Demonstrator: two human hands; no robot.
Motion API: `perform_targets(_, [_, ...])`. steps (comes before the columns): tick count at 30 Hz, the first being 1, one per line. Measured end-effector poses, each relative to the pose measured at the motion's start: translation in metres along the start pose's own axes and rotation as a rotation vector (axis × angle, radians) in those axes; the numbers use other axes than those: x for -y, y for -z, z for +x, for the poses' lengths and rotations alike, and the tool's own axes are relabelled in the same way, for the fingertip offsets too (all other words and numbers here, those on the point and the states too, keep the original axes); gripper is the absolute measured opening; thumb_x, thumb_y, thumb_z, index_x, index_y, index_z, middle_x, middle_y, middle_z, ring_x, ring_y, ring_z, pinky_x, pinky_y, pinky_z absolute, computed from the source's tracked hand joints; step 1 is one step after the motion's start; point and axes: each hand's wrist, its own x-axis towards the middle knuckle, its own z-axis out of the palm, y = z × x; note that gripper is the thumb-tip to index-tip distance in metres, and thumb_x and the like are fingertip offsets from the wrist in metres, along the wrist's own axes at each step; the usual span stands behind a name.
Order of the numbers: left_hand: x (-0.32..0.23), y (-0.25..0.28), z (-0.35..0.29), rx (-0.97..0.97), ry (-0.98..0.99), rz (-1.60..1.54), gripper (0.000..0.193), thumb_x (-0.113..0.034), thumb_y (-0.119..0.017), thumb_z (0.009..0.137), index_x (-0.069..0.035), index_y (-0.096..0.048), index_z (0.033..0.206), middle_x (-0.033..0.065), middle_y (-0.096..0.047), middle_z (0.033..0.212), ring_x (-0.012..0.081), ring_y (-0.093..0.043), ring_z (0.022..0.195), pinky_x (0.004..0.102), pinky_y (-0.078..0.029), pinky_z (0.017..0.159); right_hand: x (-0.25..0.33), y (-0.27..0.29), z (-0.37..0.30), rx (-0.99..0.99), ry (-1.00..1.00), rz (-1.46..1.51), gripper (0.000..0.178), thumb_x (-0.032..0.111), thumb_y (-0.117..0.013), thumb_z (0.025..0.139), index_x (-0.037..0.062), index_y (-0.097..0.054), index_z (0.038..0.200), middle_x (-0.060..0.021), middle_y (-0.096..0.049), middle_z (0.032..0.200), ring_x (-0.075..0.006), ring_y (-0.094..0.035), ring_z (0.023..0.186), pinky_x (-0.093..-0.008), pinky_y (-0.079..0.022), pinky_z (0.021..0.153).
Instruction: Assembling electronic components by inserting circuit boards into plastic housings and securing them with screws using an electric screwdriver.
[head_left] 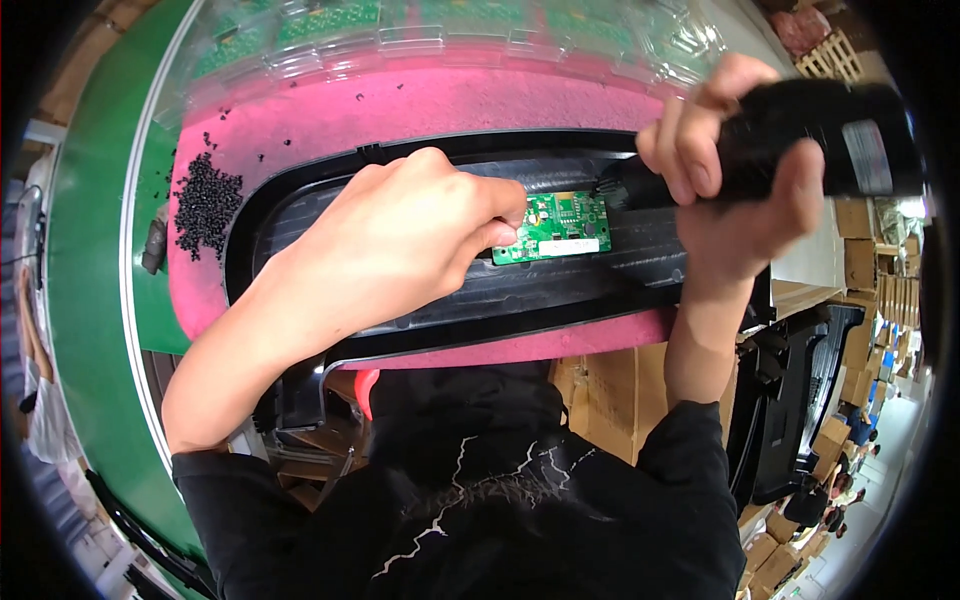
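A green circuit board (566,222) with a white label strip lies inside a long black plastic housing (540,318). My left hand (415,215) reaches over the housing from the left, thumb and forefinger closed in a pinch at the board's left end. Whatever lies between those fingertips, if anything, is hidden. In my right hand (715,165) is a black power screwdriver (800,135), held nearly level and partly blurred. Its dark front end points left and reaches the board's right edge; the bit's exact contact cannot be made out.
Under the housing is a pink mat (330,105) on a green table (90,220). A pile of small black screws (207,205) lies left of the housing. Clear plastic trays (430,45) with green boards stand behind. Cardboard boxes (610,395) and black panels (800,400) are at right.
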Motion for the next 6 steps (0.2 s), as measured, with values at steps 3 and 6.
perform_targets(3, [-0.003, 0.003, 0.002, 0.029, -0.015, -0.042, 0.009, -0.011, -0.065, 0.087, -0.004, -0.067, 0.092, 0.0126, -0.066, 0.072, 0.0328, -0.065, 0.068, 0.0371, -0.051, 0.062, 0.008, 0.000, -0.009, 0.008, 0.115, 0.192, 0.058, 0.061, -0.057, 0.084, 0.0068, -0.053, 0.105, 0.0038, -0.047, 0.060, -0.0086, -0.041, 0.050, -0.0271, -0.034, 0.057])
perform_targets(6, [0.005, -0.004, 0.004, -0.106, -0.177, -0.202, 0.013, -0.012, -0.062, 0.090, -0.002, -0.068, 0.095, 0.0142, -0.069, 0.074, 0.0280, -0.068, 0.068, 0.0359, -0.052, 0.064, 0.019, 0.001, -0.009, 0.180, 0.244, 0.508, 0.057, 0.059, -0.061, 0.082, 0.0103, -0.052, 0.109, 0.0040, -0.052, 0.064, -0.0093, -0.051, 0.055, -0.0299, -0.040, 0.064])
